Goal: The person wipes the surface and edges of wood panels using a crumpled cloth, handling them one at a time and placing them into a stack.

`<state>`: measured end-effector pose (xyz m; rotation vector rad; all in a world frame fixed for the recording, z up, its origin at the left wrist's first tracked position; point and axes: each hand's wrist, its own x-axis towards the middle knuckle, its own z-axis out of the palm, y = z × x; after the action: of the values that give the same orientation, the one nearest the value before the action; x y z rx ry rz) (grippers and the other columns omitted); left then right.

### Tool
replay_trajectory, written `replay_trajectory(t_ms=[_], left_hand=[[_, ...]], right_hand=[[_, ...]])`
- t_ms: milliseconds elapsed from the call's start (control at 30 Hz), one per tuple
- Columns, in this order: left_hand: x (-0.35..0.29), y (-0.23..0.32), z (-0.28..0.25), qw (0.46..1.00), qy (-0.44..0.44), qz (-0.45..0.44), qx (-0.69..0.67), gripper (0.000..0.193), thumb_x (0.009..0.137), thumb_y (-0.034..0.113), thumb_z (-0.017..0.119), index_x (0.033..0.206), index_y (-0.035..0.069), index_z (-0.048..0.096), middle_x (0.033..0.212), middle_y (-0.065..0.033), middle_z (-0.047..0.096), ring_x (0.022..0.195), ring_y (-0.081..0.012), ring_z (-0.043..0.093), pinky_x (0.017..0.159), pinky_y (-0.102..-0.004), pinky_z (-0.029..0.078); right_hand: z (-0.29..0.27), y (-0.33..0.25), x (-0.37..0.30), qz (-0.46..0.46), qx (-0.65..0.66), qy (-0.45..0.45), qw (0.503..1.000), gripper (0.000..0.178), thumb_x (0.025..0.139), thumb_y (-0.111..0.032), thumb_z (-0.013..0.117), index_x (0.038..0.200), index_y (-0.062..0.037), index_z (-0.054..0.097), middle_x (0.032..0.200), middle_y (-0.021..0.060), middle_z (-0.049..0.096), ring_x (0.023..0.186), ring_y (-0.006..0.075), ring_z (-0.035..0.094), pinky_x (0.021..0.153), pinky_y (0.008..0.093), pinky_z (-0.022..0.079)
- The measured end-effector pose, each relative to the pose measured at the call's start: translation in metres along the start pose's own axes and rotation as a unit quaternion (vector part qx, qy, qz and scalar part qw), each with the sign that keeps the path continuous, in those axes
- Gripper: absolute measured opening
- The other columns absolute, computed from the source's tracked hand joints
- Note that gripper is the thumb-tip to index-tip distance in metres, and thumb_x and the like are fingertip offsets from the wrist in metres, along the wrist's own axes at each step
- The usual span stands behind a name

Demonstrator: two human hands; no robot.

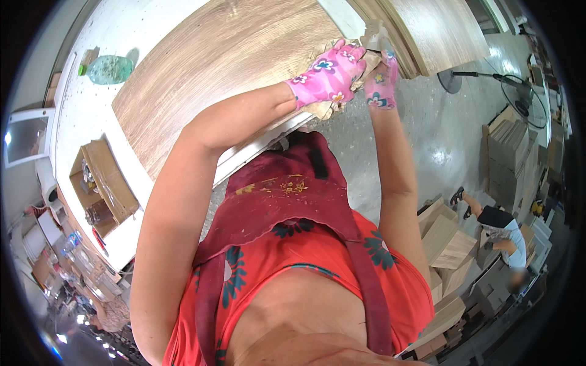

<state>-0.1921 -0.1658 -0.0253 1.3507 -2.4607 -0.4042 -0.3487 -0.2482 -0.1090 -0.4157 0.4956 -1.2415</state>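
Note:
At the near right corner of a wood-grain board (232, 58), my left hand (332, 73) wears a pink flowered glove. Its fingers close over a crumpled beige cloth (328, 110), which shows below the palm and beyond the fingers. My right hand (381, 79), gloved alike, is just to the right, at the end of a stack of boards (400, 36). It grips the same cloth or another piece of it; greyish-beige folds cover most of its fingers. The two hands are close together, with cloth between them.
A greenish plastic bottle (110, 69) lies on the white table (79, 131), left of the board. An open cardboard box (113, 177) holds small items. A standing fan (519, 100), stacked panels (510, 146) and a co-worker (506, 235) are at right.

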Motion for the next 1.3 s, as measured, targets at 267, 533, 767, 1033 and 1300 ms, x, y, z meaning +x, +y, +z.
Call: replay_trajectory(t_ms=[267, 533, 767, 1033, 1300], left_hand=[[0.036, -0.003, -0.001, 0.997, -0.011, -0.015, -0.07, 0.033, 0.066, 0.022, 0.07, 0.096, 0.009, 0.066, 0.08, -0.0132, 0.065, 0.081, -0.0321, 0.065, 0.073, -0.0417, 0.052], [0.074, -0.02, -0.006, 0.976, -0.088, -0.071, -0.187, 0.045, 0.073, 0.026, 0.068, 0.114, 0.009, 0.064, 0.101, -0.0136, 0.067, 0.093, -0.0284, 0.066, 0.081, -0.0361, 0.052], [0.065, -0.041, 0.023, 0.954, -0.026, 0.006, -0.299, 0.046, 0.078, 0.026, 0.063, 0.123, 0.015, 0.061, 0.119, -0.0085, 0.063, 0.107, -0.0257, 0.061, 0.093, -0.0341, 0.048], [0.083, -0.109, -0.011, 0.958, 0.013, -0.089, -0.273, 0.042, 0.079, 0.015, 0.064, 0.121, 0.012, 0.062, 0.117, -0.011, 0.064, 0.101, -0.0254, 0.064, 0.086, -0.0329, 0.053], [0.099, -0.26, -0.08, 0.924, 0.175, -0.294, -0.168, 0.04, 0.079, 0.016, 0.062, 0.119, 0.012, 0.061, 0.105, -0.0116, 0.067, 0.092, -0.0243, 0.066, 0.084, -0.036, 0.053]], right_hand=[[0.044, -0.009, -0.103, -0.414, -0.503, 0.134, 0.747, 0.063, 0.097, -0.043, 0.041, 0.134, 0.0072, 0.038, 0.125, 0.021, 0.053, 0.111, 0.033, 0.055, 0.098, 0.0447, 0.044], [0.133, 0.042, -0.155, -0.158, -0.637, -0.474, 0.586, 0.044, 0.073, -0.03, 0.067, 0.115, -0.0161, 0.063, 0.113, 0.0126, 0.056, 0.102, 0.0339, 0.058, 0.09, 0.0456, 0.045], [0.141, 0.11, -0.091, 0.015, -0.619, -0.482, 0.62, 0.058, 0.081, -0.045, 0.061, 0.129, -0.0133, 0.054, 0.13, 0.0164, 0.053, 0.121, 0.033, 0.048, 0.1, 0.0435, 0.037], [0.175, 0.096, -0.082, -0.097, -0.611, -0.493, 0.612, 0.043, 0.073, -0.026, 0.068, 0.114, -0.015, 0.062, 0.113, 0.0153, 0.058, 0.107, 0.0353, 0.054, 0.095, 0.0465, 0.042], [0.18, 0.093, -0.078, -0.008, -0.615, -0.476, 0.628, 0.05, 0.07, -0.024, 0.069, 0.118, -0.0162, 0.06, 0.113, 0.0144, 0.056, 0.108, 0.0349, 0.052, 0.097, 0.0455, 0.041]])
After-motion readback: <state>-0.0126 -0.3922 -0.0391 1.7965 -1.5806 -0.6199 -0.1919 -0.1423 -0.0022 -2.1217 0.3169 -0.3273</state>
